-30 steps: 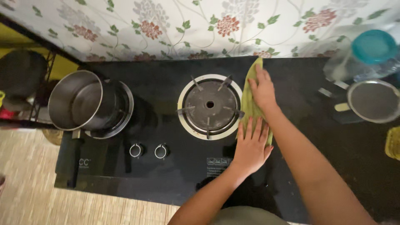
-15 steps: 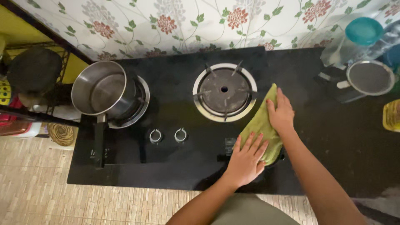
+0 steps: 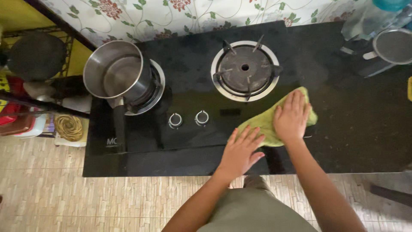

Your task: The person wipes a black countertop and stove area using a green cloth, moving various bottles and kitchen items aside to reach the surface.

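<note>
We see the right hand (image 3: 292, 117) lying flat, fingers spread and pressing down on a crumpled yellow-green cleaning cloth (image 3: 265, 125), which rests on the glossy black glass top of a two-burner gas stove (image 3: 189, 96), just in front of and to the right of the round dark right burner with its metal ring and pan supports (image 3: 245, 68). The hand grips nothing; it simply covers the cloth's right half. Our left hand (image 3: 241, 150) is open too, palm down near the stove's front edge, its fingertips reaching the cloth's lower left corner; whether they press on the fabric or only touch its edge we cannot quite tell.

On the left burner stands a shiny stainless steel saucepan with a long black handle (image 3: 116, 77), the handle pointing towards the front edge. Two small round chrome control knobs (image 3: 188, 119) sit side by side between the burners, left of the cloth. A round metal strainer (image 3: 392, 46) lies on the black counter at the far right, well apart from both hands.
</note>
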